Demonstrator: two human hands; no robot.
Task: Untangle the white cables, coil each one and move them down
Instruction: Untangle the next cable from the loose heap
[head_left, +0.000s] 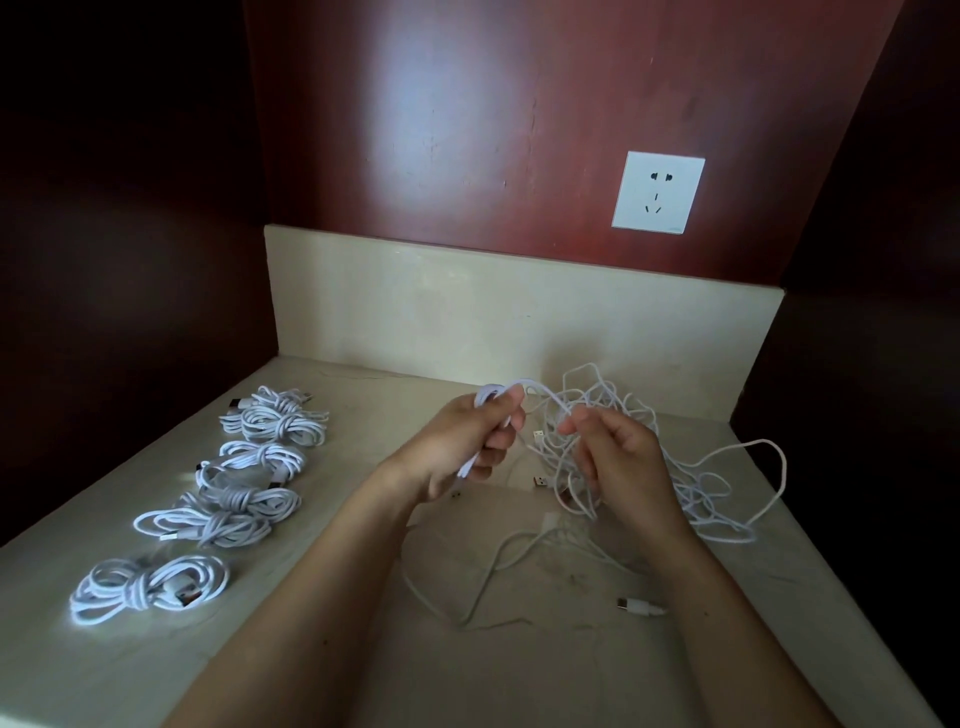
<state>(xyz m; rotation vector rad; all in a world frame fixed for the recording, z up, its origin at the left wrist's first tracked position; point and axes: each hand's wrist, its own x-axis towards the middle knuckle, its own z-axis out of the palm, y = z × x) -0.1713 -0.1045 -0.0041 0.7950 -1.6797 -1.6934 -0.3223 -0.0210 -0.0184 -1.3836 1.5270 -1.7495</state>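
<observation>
Head view looks down on a pale stone counter (332, 649) with a low upstand (467, 312) at the far side and a dark red wall (467, 130) above it, where a white socket (658, 192) sits to the right. Both bare forearms reach in from the near edge. Held up over the middle of the counter, the left hand (462, 447) has its fingers curled tight round several loops of a white cable (488, 395); the bends stick out above the fist and the lower ends hang out below it. One strand of that cable arcs right to the right hand (623, 457), held just beside the left at about the same height, with thumb and forefinger pressed together on the strand and the other fingers loosely curled. Behind and right of this hand lies the tangle (696, 499), a loose heap of white cable on the far right of the counter, one wide loop bulging toward the right edge. A few slack strands trail from it across the near middle, and one ends in a small plug (639, 605) lying near the right forearm. Along the left side, well apart from the hands, finished bundles (254, 462) lie in a row from far to near, each wound and wrapped at its waist
</observation>
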